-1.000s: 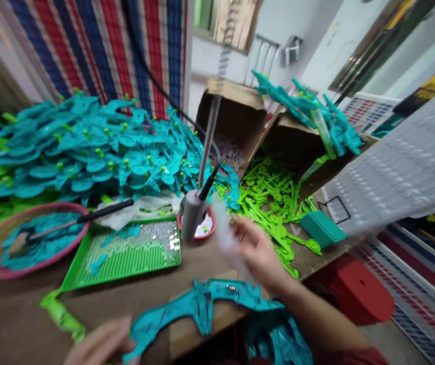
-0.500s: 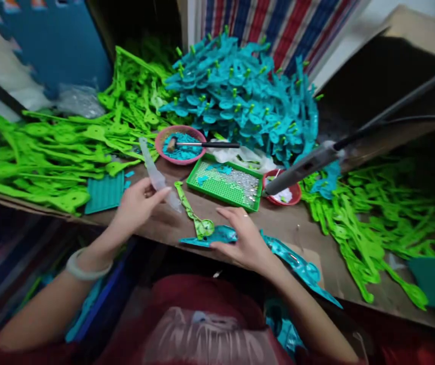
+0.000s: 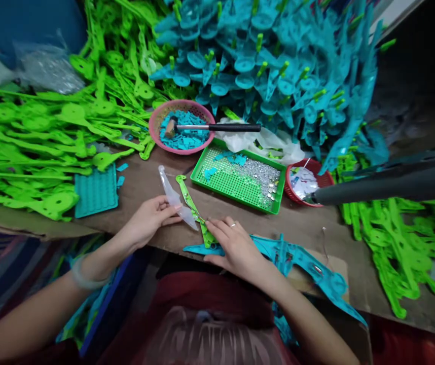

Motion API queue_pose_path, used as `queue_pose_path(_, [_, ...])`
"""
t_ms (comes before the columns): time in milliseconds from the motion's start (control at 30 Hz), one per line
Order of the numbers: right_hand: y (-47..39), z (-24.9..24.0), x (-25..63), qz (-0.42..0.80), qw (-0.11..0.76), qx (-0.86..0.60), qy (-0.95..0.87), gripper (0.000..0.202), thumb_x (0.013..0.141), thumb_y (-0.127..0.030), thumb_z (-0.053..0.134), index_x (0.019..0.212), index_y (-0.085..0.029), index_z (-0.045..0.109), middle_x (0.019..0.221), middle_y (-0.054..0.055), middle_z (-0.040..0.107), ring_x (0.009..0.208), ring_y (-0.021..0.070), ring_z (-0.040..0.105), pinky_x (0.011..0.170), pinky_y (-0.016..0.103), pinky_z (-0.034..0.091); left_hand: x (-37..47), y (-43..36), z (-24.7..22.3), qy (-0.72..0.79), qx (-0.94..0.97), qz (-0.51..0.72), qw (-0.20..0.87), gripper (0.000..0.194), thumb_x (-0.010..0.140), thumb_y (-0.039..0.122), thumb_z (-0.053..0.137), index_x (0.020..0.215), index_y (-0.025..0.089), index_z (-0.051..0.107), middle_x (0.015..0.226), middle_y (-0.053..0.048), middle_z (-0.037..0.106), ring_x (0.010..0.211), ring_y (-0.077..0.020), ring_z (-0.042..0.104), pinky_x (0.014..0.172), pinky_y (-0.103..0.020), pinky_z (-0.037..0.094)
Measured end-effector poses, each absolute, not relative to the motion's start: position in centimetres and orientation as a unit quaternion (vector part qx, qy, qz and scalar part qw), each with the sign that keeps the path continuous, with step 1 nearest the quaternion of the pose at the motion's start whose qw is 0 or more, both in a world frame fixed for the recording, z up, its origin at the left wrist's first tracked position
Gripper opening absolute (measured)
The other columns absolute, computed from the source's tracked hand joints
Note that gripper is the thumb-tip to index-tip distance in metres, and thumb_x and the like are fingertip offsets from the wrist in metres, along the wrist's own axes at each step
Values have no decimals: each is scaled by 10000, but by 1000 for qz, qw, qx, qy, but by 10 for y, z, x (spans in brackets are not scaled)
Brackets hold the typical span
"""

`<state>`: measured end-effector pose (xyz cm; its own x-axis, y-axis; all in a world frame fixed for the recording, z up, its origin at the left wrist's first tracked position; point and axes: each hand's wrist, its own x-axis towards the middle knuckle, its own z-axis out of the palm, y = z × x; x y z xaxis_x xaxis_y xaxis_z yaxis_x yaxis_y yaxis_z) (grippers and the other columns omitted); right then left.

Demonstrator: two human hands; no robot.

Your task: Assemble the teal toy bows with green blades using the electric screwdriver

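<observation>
Brown worktop, green parts, teal pile

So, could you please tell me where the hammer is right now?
In the head view, the hammer lies across the pink bowl at upper centre, its handle pointing right, just behind the green tray.

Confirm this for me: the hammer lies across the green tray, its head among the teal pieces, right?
Not quite. In the head view the hammer lies across the pink basket, not the green tray; its head does rest among the teal pieces there.
</observation>
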<state>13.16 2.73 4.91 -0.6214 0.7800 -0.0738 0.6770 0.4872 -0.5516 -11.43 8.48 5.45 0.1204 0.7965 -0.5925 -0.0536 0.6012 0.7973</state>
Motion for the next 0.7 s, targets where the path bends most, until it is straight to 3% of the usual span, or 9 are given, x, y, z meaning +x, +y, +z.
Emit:
queue_pose_path(233, [24, 46, 132, 316, 118, -435, -835, 779, 846, -376, 773, 1506, -199, 400, 1376, 171, 526, 1237, 348, 520, 1008, 551, 541, -100, 70, 56, 584, 315, 280, 693, 454, 681, 439, 886, 995, 159, 714, 1030, -81, 779, 978, -224, 743, 948, -375, 621])
queue_pose_path(500, [29, 51, 136, 345, 122, -420, -830, 772, 827, -365, 796, 1482, -176, 432, 1291, 154, 556, 1204, 333, 522, 994, 522, 554, -103, 69, 62, 613, 302, 212, 699, 486, 638, 472, 907, 972, 157, 745, 972, -71, 787, 888, -181, 742, 841, -281, 630])
queue_pose_path(700, [27, 46, 135, 335, 116, -422, -835, 762, 841, -384, 780, 1488, -184, 431, 1253, 150, 563, 1207, 347, 522, 969, 536, 564, -99, 64, 56, 619, 361, 188, 672, 475, 712, 542, 826, 991, 178, 703, 909, -54, 782, 838, -195, 748, 784, -301, 630])
